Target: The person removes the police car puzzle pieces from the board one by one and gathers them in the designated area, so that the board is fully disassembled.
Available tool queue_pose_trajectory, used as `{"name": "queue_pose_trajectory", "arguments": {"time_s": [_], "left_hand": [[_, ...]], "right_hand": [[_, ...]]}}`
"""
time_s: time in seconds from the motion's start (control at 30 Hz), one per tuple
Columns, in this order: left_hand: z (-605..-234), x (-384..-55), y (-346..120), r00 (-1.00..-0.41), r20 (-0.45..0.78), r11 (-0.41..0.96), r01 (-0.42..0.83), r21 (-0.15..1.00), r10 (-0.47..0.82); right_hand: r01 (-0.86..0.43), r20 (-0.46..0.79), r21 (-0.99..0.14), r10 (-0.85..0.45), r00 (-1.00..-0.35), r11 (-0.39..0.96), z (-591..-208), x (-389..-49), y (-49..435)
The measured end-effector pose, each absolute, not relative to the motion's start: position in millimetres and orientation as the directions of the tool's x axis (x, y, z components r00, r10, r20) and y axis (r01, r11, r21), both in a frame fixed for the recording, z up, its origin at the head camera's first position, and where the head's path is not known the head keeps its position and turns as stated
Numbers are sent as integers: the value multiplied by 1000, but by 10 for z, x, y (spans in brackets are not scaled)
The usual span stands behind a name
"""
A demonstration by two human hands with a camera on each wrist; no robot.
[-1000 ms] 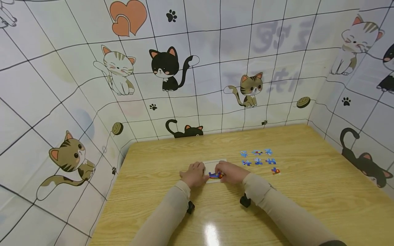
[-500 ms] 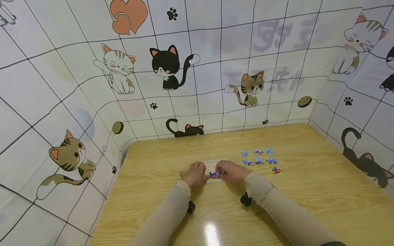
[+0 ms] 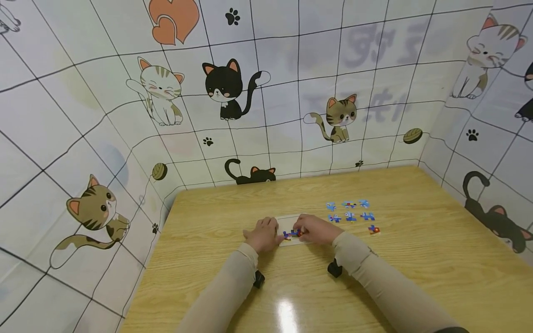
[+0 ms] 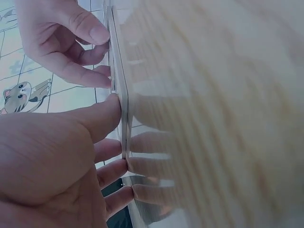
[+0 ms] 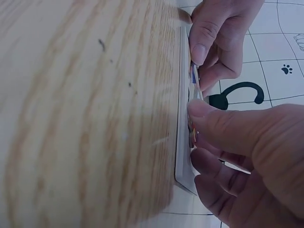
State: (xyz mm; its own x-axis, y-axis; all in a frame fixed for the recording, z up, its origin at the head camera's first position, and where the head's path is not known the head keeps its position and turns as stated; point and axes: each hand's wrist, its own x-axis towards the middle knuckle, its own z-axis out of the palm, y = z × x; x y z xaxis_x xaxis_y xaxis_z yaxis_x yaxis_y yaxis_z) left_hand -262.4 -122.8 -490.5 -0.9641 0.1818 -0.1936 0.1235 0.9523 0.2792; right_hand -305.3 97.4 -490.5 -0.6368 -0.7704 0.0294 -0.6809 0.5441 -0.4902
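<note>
A pale flat puzzle tray [image 3: 287, 223] lies on the table between both hands, a blue, purple and red patch of jigsaw pieces [image 3: 289, 235] along its near part. My left hand [image 3: 263, 235] rests at the tray's left side, its thumb on the edge and its fingertips on the table. With thumb and fingers, my right hand [image 3: 317, 230] pinches a thin jigsaw piece [image 5: 196, 78] over the tray's right part. That piece sits tilted in the right wrist view, mostly hidden by the fingers. Whether it touches its neighbours I cannot tell.
Several loose blue jigsaw pieces [image 3: 350, 216] lie in rows to the right of the tray. A red and blue piece [image 3: 374, 229] sits below them. Cat-print sheeting [image 3: 283, 106] surrounds the wooden table [image 3: 208, 217] at the back and sides.
My right hand shifts slightly right and its fingers change angle at the piece; more of the blue and red pieces shows. My left hand stays in place.
</note>
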Motion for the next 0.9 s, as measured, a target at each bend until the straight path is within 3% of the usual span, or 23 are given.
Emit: {"name": "queue_pose_trajectory", "arguments": {"time_s": [0.37, 0.9], "left_hand": [[-4899, -2617, -1232, -965, -184, 952, 131, 278, 187], [-4896, -2616, -1239, -964, -169, 944, 148, 296, 204]], "right_hand": [[-707, 65, -467, -777, -626, 531, -4946, -3057, 984], [-679, 66, -441, -733, -677, 587, -4819, -3038, 1326]]}}
